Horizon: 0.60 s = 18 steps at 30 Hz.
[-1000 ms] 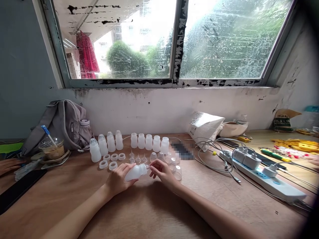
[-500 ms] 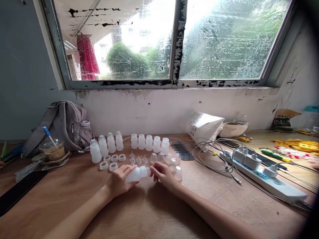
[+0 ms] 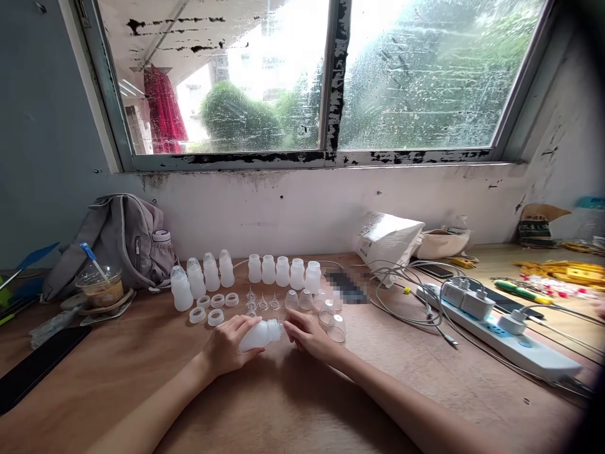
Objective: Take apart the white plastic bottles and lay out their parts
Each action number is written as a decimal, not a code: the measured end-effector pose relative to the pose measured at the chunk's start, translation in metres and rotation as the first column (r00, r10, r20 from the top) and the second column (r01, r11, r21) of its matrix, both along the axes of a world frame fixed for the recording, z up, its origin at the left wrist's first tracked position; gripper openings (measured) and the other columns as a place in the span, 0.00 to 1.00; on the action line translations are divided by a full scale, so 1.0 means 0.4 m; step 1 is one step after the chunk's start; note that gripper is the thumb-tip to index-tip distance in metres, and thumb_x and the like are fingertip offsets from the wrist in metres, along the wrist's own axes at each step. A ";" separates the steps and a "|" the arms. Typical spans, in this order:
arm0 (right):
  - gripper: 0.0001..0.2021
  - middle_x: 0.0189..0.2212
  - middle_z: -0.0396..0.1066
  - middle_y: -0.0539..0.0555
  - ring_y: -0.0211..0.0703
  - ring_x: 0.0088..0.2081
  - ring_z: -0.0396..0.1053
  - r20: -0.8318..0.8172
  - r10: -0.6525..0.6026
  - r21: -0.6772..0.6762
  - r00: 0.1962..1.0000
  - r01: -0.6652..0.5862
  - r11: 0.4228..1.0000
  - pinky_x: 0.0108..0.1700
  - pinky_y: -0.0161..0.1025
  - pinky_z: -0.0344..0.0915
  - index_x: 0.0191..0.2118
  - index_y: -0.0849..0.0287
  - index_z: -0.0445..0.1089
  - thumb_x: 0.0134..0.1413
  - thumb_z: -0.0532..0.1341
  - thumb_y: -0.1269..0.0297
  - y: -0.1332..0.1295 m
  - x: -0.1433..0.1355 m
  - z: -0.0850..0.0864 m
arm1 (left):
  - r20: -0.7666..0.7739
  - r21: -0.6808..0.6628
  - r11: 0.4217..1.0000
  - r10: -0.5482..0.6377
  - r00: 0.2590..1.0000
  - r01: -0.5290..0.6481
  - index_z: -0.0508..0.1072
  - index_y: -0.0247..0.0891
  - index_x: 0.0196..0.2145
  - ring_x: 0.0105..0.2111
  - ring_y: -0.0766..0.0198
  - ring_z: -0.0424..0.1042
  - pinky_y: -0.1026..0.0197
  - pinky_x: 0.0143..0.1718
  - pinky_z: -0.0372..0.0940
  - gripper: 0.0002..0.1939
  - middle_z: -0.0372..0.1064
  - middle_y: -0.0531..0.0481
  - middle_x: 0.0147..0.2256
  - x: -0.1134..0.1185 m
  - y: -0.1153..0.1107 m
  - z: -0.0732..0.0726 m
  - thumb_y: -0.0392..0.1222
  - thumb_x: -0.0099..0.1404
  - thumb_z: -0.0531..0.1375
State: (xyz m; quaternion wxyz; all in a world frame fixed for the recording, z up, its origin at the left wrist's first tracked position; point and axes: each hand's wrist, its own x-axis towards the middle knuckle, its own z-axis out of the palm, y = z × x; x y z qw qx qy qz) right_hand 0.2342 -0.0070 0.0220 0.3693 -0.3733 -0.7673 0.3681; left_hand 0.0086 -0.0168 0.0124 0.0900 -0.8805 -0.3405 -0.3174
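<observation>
A frosted white baby bottle (image 3: 256,336) lies tilted almost on its side, its threaded neck pointing right. My left hand (image 3: 230,343) is wrapped around its body. At the bottle's mouth, my right hand (image 3: 308,336) pinches a small clear piece that looks like a nipple, mostly hidden by the fingers. Clear nipples (image 3: 263,304) stand just behind the bottle, with several white collar rings (image 3: 215,316) to their left. Clear dome caps (image 3: 336,329) are grouped behind and right of my right hand. Farther back are a row of uncapped bottles (image 3: 282,271) and several capped bottles (image 3: 211,272).
A backpack (image 3: 127,239), an iced drink cup (image 3: 101,287) and a black phone (image 3: 40,366) are at the left. On the right lie looped cables (image 3: 401,302), a power strip (image 3: 501,340) with chargers, and a white package (image 3: 390,243) against the wall.
My right fingers have shifted slightly at the bottle's mouth, covering more of the clear piece. My left hand keeps its hold. A blue object has come into view at the far left.
</observation>
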 end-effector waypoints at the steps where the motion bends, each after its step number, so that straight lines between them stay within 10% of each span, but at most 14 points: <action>1: 0.19 0.15 0.58 0.46 0.30 0.16 0.54 0.014 0.015 -0.018 1.000 -0.015 1.000 0.19 0.29 0.50 0.21 0.60 0.56 0.54 0.48 0.51 0.000 0.000 0.000 | -0.008 0.007 1.000 -0.014 1.000 0.014 0.60 0.38 0.49 0.38 0.58 0.67 0.58 0.38 0.64 0.25 0.67 0.45 0.39 0.001 -0.001 0.000 0.49 0.56 0.57; 18: 0.24 0.13 0.56 0.47 0.31 0.16 0.54 0.137 -0.047 0.037 0.989 0.042 0.998 0.20 0.31 0.51 0.20 0.61 0.58 0.56 0.42 0.49 0.006 0.001 -0.010 | 0.036 -0.054 0.998 -0.041 0.998 0.043 0.59 0.39 0.50 0.40 0.58 0.66 0.58 0.40 0.64 0.26 0.66 0.45 0.41 0.011 -0.006 0.006 0.50 0.55 0.57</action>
